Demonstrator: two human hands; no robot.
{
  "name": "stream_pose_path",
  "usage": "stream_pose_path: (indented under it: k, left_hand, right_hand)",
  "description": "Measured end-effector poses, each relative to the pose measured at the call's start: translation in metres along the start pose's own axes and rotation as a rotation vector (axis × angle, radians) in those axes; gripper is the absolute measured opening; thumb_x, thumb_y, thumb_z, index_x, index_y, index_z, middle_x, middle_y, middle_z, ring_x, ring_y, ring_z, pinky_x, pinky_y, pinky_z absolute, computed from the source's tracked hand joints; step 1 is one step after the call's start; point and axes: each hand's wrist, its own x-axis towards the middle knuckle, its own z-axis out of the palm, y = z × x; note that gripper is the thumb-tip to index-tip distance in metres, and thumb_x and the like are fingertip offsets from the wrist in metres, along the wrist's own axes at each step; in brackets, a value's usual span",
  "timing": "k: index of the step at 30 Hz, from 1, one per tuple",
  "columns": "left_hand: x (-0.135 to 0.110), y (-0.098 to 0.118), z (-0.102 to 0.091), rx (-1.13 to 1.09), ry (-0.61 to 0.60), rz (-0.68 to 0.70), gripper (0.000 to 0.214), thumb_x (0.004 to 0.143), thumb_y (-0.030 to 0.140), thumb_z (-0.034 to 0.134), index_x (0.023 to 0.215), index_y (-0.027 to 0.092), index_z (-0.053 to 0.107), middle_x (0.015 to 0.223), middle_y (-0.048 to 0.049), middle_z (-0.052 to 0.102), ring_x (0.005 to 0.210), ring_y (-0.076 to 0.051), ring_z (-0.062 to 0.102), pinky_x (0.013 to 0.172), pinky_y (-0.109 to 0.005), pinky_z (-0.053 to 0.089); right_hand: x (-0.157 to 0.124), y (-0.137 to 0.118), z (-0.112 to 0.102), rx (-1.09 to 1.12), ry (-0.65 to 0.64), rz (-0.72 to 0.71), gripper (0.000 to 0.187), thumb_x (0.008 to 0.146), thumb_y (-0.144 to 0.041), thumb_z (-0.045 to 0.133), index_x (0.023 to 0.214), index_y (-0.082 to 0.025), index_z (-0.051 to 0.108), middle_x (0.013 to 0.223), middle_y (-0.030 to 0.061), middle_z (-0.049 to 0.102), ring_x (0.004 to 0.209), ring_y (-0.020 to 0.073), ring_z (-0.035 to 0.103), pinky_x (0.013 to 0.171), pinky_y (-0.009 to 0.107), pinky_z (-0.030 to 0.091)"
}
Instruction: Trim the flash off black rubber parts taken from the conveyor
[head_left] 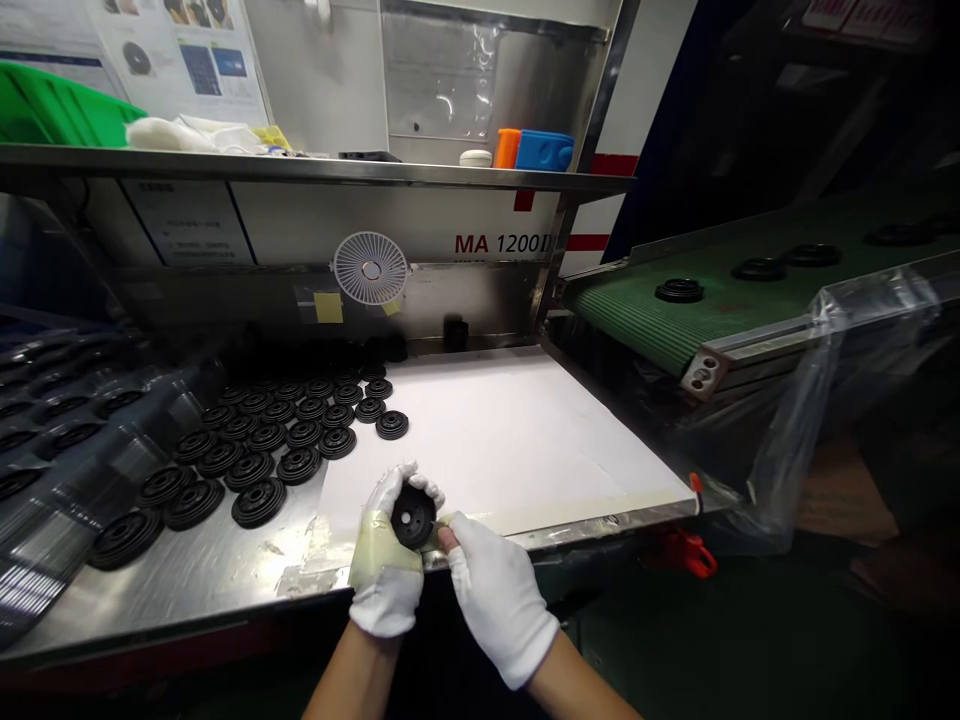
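Observation:
Gloved in white, my left hand (388, 560) grips a black ribbed plastic disc (413, 517) with a pale hole at its centre, held up over the front edge of the bench. Close against the disc's lower right rim is my right hand (495, 590), also gloved, with a bare thumb tip poking out. Its fingers are pinched together; whatever they hold is too small and hidden to name. Many similar black discs (259, 502) lie in rows on the metal bench (202, 570) to the left, and one disc (392, 425) rests on the white sheet (510, 430).
Clear plastic trays (112, 470) with more discs stand at far left. On the right, a green conveyor belt (660, 325) carries several discs. A small fan (370, 268) hangs under the metal shelf (337, 170). Red-handled clippers or similar (690, 553) hang below the bench edge.

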Motion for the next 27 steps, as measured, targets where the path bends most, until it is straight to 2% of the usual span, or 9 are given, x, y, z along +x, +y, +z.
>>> stream_pose_path:
  k: [5, 7, 11, 13, 15, 18, 23, 25, 27]
  left_hand:
    - [0.003, -0.004, 0.004, -0.047, 0.047, 0.082, 0.009, 0.077, 0.022, 0.058, 0.083, 0.017, 0.061, 0.07, 0.0004, 0.055, 0.069, -0.01, 0.056, 0.071, -0.024, 0.049]
    - [0.003, -0.001, 0.004, -0.049, 0.075, 0.091, 0.014, 0.076, 0.02, 0.058, 0.089, 0.019, 0.061, 0.075, -0.0007, 0.059, 0.074, -0.012, 0.059, 0.078, -0.027, 0.049]
    - [0.003, 0.012, -0.003, 0.003, 0.023, -0.157, 0.038, 0.074, 0.019, 0.056, 0.112, 0.019, 0.056, 0.097, -0.0101, 0.063, 0.093, -0.024, 0.06, 0.082, -0.044, 0.049]
    - [0.004, 0.014, -0.006, -0.019, -0.034, -0.232, 0.039, 0.073, 0.018, 0.054, 0.112, 0.016, 0.056, 0.087, -0.0094, 0.063, 0.086, -0.024, 0.061, 0.077, -0.044, 0.05]
    - [0.006, 0.013, -0.007, -0.07, -0.037, -0.191, 0.031, 0.072, 0.015, 0.055, 0.103, 0.016, 0.06, 0.073, -0.0041, 0.06, 0.073, -0.018, 0.06, 0.073, -0.038, 0.051]
    - [0.01, 0.006, -0.004, -0.102, -0.004, -0.093, 0.021, 0.074, 0.013, 0.058, 0.094, 0.018, 0.061, 0.068, 0.0001, 0.057, 0.067, -0.012, 0.057, 0.071, -0.03, 0.05]
    - [0.013, 0.002, 0.002, -0.087, 0.038, 0.036, 0.027, 0.074, 0.014, 0.06, 0.1, 0.021, 0.06, 0.069, 0.002, 0.058, 0.069, -0.01, 0.058, 0.079, -0.03, 0.05]
    - [0.012, 0.006, 0.001, -0.057, 0.052, -0.021, 0.032, 0.074, 0.016, 0.058, 0.105, 0.02, 0.059, 0.079, -0.0027, 0.063, 0.079, -0.015, 0.062, 0.083, -0.036, 0.049]
    - [0.01, 0.011, 0.0, -0.006, 0.044, -0.163, 0.036, 0.073, 0.02, 0.054, 0.109, 0.016, 0.058, 0.091, -0.0099, 0.064, 0.087, -0.023, 0.062, 0.081, -0.043, 0.05]
  right_hand:
    - [-0.005, -0.012, 0.006, 0.014, 0.012, 0.004, 0.026, 0.093, -0.03, 0.033, 0.077, -0.023, 0.053, 0.067, -0.0023, 0.061, 0.058, 0.0137, 0.054, 0.053, 0.028, 0.023]
    - [-0.005, -0.014, 0.006, 0.031, 0.009, -0.005, 0.026, 0.093, -0.031, 0.032, 0.077, -0.023, 0.052, 0.067, -0.0026, 0.061, 0.058, 0.0138, 0.054, 0.053, 0.028, 0.023]
    - [-0.001, -0.008, 0.003, 0.026, 0.003, -0.032, 0.026, 0.093, -0.03, 0.033, 0.078, -0.024, 0.053, 0.068, -0.0026, 0.061, 0.059, 0.0142, 0.055, 0.053, 0.028, 0.023]
    - [0.001, -0.002, 0.001, 0.0, 0.006, -0.018, 0.024, 0.092, -0.029, 0.035, 0.079, -0.023, 0.054, 0.069, -0.0017, 0.062, 0.06, 0.0147, 0.056, 0.053, 0.028, 0.023]
    - [0.003, 0.001, 0.001, -0.021, 0.015, 0.004, 0.023, 0.091, -0.029, 0.036, 0.082, -0.023, 0.056, 0.07, -0.0007, 0.064, 0.06, 0.0154, 0.056, 0.053, 0.028, 0.023]
    - [0.001, -0.002, 0.004, -0.024, 0.045, 0.013, 0.024, 0.092, -0.028, 0.035, 0.084, -0.023, 0.057, 0.069, -0.0008, 0.064, 0.058, 0.0151, 0.055, 0.053, 0.028, 0.023]
    - [-0.005, -0.016, 0.006, 0.016, 0.068, 0.009, 0.025, 0.091, -0.028, 0.035, 0.077, -0.023, 0.054, 0.067, -0.0016, 0.062, 0.057, 0.0146, 0.054, 0.052, 0.028, 0.023]
    - [-0.004, -0.017, 0.004, 0.018, 0.058, -0.003, 0.025, 0.092, -0.029, 0.034, 0.077, -0.023, 0.053, 0.067, -0.0021, 0.062, 0.056, 0.0149, 0.054, 0.051, 0.028, 0.023]
    - [-0.002, -0.014, 0.002, 0.003, 0.057, -0.003, 0.025, 0.092, -0.03, 0.034, 0.077, -0.024, 0.053, 0.067, -0.0019, 0.062, 0.057, 0.0153, 0.055, 0.052, 0.029, 0.023]
